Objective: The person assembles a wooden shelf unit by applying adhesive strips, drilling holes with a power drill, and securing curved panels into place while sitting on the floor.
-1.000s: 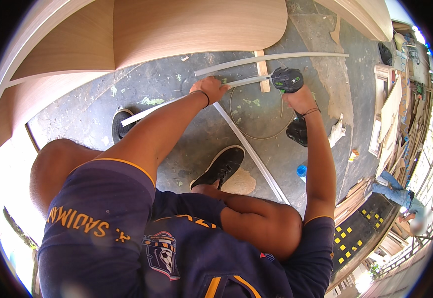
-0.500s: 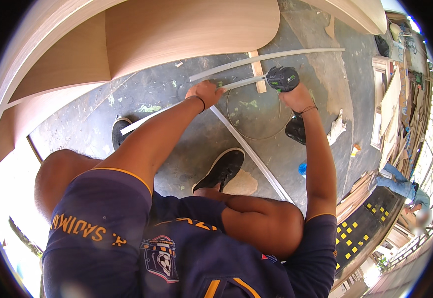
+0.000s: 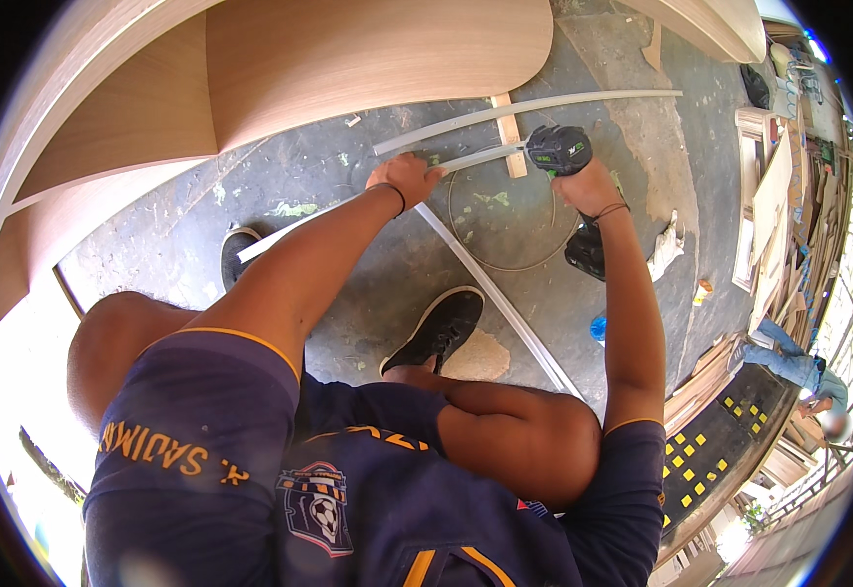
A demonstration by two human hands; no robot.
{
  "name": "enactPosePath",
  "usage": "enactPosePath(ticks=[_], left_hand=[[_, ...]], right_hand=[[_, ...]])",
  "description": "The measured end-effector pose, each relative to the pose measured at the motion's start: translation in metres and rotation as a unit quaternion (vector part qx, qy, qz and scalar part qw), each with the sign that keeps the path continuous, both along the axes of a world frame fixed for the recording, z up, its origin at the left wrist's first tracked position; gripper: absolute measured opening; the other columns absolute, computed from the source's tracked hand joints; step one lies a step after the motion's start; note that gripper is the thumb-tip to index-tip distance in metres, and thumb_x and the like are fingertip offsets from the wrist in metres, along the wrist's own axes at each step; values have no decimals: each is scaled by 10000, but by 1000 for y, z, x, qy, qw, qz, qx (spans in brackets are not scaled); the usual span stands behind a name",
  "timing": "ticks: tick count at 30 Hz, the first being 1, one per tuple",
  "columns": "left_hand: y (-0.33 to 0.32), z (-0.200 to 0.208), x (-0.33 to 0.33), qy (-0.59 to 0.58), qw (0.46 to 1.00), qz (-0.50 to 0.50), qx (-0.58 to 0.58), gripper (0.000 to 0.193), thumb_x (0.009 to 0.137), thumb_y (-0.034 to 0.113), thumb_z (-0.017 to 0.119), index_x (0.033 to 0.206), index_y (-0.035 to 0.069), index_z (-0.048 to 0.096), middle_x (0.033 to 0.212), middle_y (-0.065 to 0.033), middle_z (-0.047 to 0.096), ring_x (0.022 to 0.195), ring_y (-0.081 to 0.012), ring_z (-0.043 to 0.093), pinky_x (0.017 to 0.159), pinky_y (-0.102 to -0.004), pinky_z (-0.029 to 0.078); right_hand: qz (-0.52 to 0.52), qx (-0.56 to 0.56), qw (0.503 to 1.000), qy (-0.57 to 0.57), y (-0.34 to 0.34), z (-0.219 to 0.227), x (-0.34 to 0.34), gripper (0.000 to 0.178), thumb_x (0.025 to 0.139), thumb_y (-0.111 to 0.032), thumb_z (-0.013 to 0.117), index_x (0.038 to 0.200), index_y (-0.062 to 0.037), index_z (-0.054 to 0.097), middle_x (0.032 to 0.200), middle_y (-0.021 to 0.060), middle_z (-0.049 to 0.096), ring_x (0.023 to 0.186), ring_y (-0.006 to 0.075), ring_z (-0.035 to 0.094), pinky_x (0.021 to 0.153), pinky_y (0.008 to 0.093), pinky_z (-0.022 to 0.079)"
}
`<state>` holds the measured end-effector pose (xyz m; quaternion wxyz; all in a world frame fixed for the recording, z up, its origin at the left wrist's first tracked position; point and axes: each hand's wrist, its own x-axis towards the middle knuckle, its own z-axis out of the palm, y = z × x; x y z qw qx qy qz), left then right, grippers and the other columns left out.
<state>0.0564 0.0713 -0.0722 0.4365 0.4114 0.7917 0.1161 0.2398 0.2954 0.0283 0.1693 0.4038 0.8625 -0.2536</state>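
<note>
My right hand (image 3: 588,188) is wrapped around the grip of a black cordless drill (image 3: 559,150) with green marks. The drill's nose points left at the end of a pale, narrow metal strip (image 3: 485,157). Whether the bit touches the strip is too small to tell. My left hand (image 3: 407,180) is closed around that same strip farther left, and the strip runs on beneath my left forearm. Below the strip's right end lies a short wooden batten (image 3: 512,137) on the floor.
Another pale strip (image 3: 529,110) lies beyond, and a third strip (image 3: 495,295) slants toward me. A thin wire loop (image 3: 505,269) rests on the dark floor. Curved wooden panels (image 3: 378,54) stand at the far left. Stacked boards (image 3: 769,205) and another person (image 3: 788,364) are at right.
The drill has tipped slightly in my right hand and shifted a little upward. My left hand keeps its grip on the strip, almost unmoved.
</note>
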Motion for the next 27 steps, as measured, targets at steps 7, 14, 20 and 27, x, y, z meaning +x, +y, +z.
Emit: enactPosePath(ticks=[7,14,20,27], left_hand=[[2,-2,1,-2,1000,-2,-9,581,940,535,350,1000,46,659,1120,-189,599,1072,-352,568,915,-449,461],[0,-4,1,5,1000,-2,3,582,939,537,353,999,46,660,1120,-193,597,1071,-355,568,909,-455,464],[1,0,0,-8,1000,-5,-8,587,939,540,347,998,47,659,1117,-189,602,1071,-350,570,909,-457,464],[1,1,0,-9,1000,3,-10,581,940,538,347,996,51,658,1119,-181,605,1066,-348,575,904,-455,465]], right_hand=[[-3,-8,1000,-5,0,3,0,198,688,-124,620,855,-20,602,624,106,608,534,198,610,557,337,492],[-5,-7,1000,-8,0,1,0,196,683,-120,623,852,-22,599,619,94,603,523,189,600,547,332,489],[-11,-11,1000,-15,4,-3,1,193,682,-114,619,844,-13,593,615,90,594,510,183,590,537,331,485],[-37,-23,999,-18,2,-1,0,235,658,-151,634,846,-11,618,693,139,615,624,249,606,603,357,491]])
